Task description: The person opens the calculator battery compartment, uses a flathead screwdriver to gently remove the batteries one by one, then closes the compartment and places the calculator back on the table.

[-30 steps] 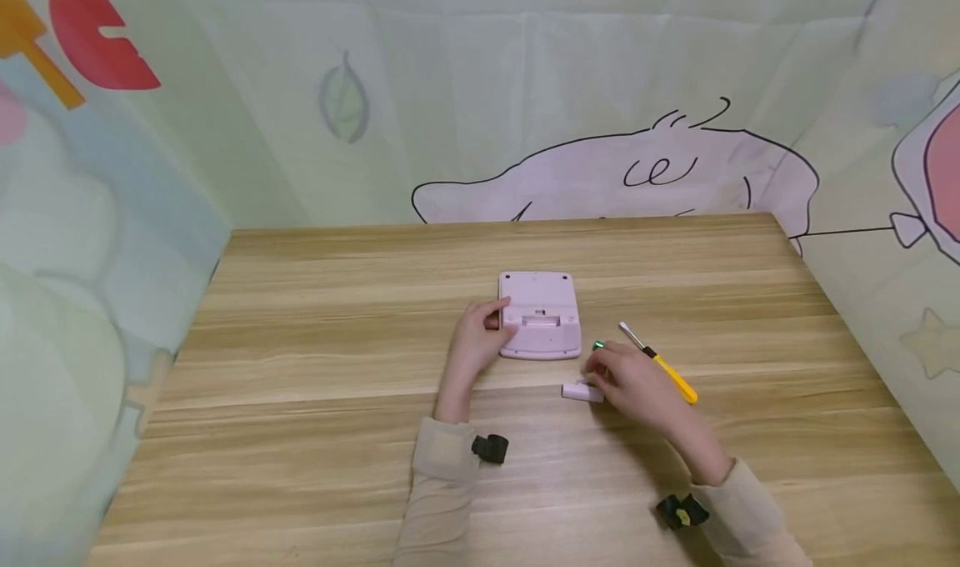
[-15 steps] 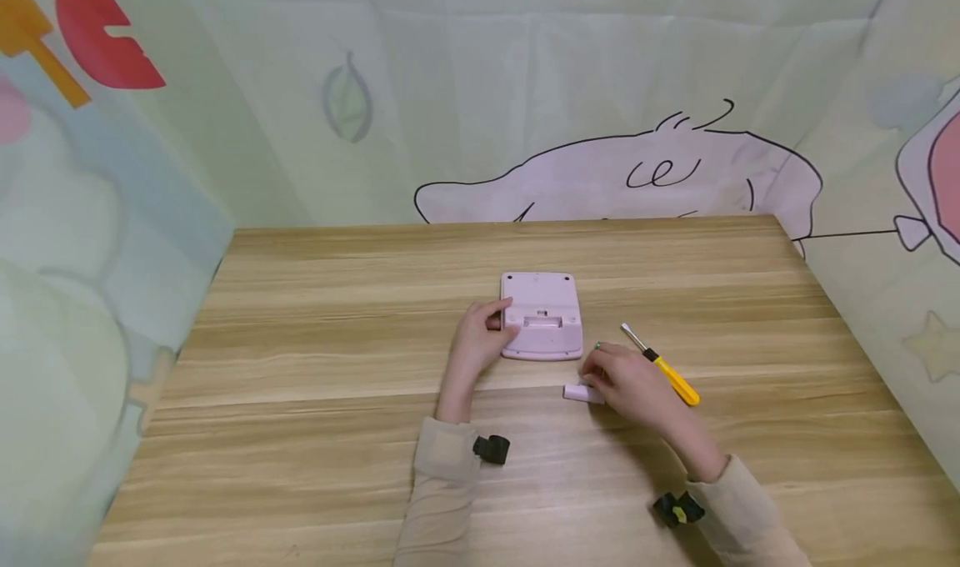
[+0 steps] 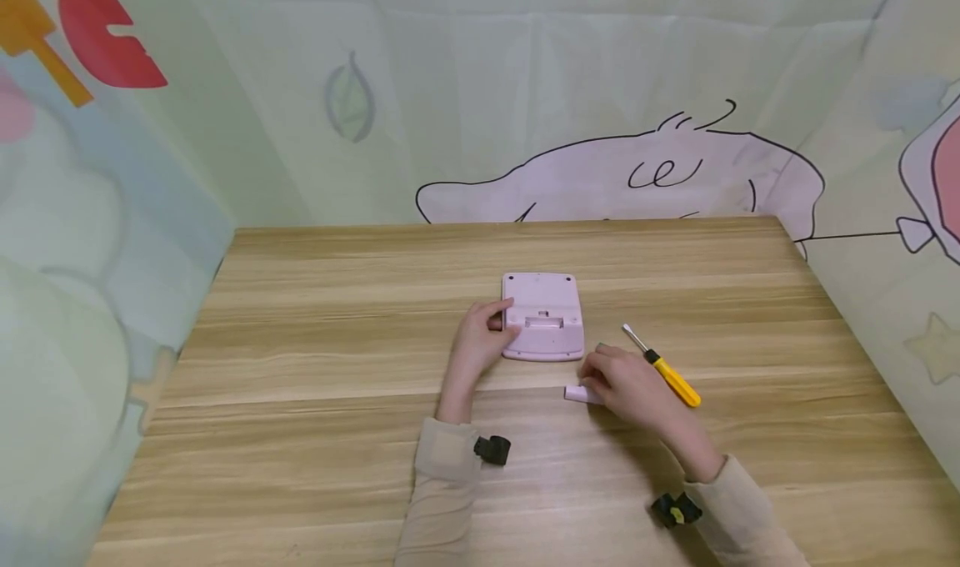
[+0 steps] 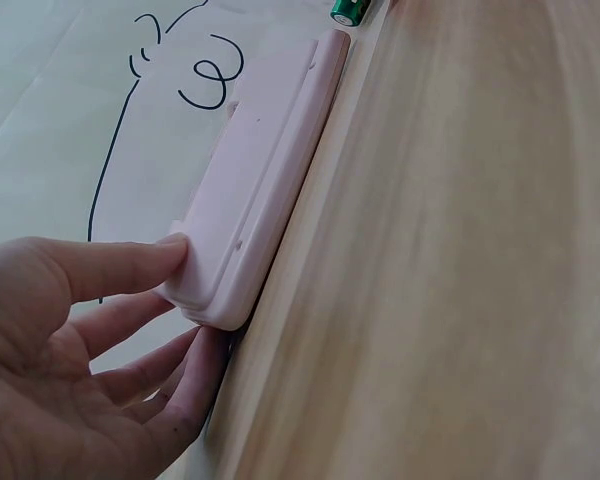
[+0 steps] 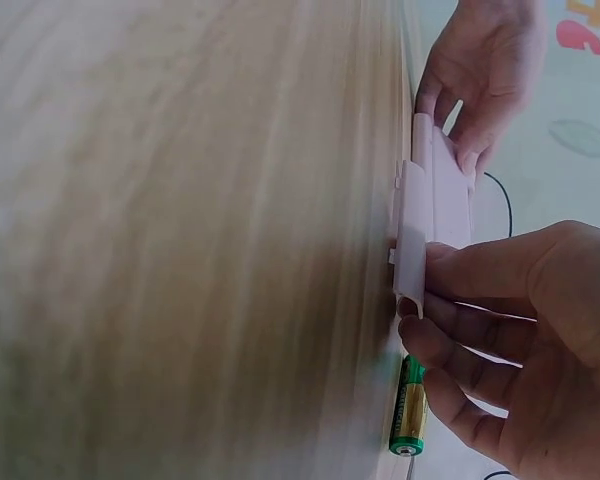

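A pink calculator point(image 3: 543, 300) lies face down on the wooden table, its battery compartment uncovered. My left hand point(image 3: 480, 338) grips its left edge, thumb on the back and fingers along the side, as the left wrist view also shows. Nearer to me, my right hand point(image 3: 626, 379) pinches one end of the small pink battery cover point(image 5: 411, 225), with the thumb on it and the other fingers curled at its end. Close by those fingers in the right wrist view lies a green and gold battery point(image 5: 408, 410). In the head view the right hand hides most of the battery.
A screwdriver point(image 3: 663, 368) with a yellow handle lies just right of my right hand. The wooden table point(image 3: 337, 317) ends at the back against a cartoon-printed cloth point(image 3: 465, 92). Each sleeve cuff has a black strap beside it.
My right fingers have shifted slightly over the battery cover, and the battery's green end has become nearly hidden in the head view. The left hand keeps its grip on the calculator.
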`<state>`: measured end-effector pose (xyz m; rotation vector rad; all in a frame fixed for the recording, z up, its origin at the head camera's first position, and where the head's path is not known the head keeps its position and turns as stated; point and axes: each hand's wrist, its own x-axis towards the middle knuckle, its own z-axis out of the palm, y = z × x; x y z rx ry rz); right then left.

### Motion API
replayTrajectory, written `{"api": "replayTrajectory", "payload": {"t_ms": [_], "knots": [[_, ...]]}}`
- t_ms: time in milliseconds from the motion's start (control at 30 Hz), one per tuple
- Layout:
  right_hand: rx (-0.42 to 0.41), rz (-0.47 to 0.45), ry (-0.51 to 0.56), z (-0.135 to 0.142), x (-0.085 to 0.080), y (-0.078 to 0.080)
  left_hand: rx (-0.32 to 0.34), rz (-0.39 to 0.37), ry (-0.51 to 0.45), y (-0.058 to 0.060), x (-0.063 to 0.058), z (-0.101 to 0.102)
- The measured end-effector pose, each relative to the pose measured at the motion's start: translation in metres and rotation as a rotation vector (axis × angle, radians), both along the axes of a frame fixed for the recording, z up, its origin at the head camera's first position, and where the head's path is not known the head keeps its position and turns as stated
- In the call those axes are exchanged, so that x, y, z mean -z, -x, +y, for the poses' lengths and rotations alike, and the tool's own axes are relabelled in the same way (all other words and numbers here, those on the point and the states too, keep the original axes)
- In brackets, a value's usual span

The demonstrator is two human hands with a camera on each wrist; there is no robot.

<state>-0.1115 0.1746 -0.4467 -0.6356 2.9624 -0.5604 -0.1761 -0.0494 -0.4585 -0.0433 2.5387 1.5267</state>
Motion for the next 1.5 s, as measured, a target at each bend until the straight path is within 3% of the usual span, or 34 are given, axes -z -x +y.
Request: {"api": "replayTrajectory", "payload": {"t_ms": [467, 900, 1233, 1500], "knots": [[0.003, 0.007, -0.003, 0.0001, 0.0018, 0.0003, -0.003, -0.006, 0.000, -0.0005, -0.0006, 0.0007], [-0.010, 0.084, 0.009, 0.0008, 0.0045, 0.0016, -0.004, -0.009, -0.004, -0.0007, -0.0010, 0.0005], [0.010, 0.076, 0.012, -0.0005, -0.0008, 0.0052, -0.003, -0.006, -0.011, -0.0007, -0.0009, -0.0001], [-0.008, 0.149, 0.020, -0.0013, -0.0046, 0.0080, -0.004, -0.003, -0.012, -0.0005, -0.0001, -0.0004]]}}
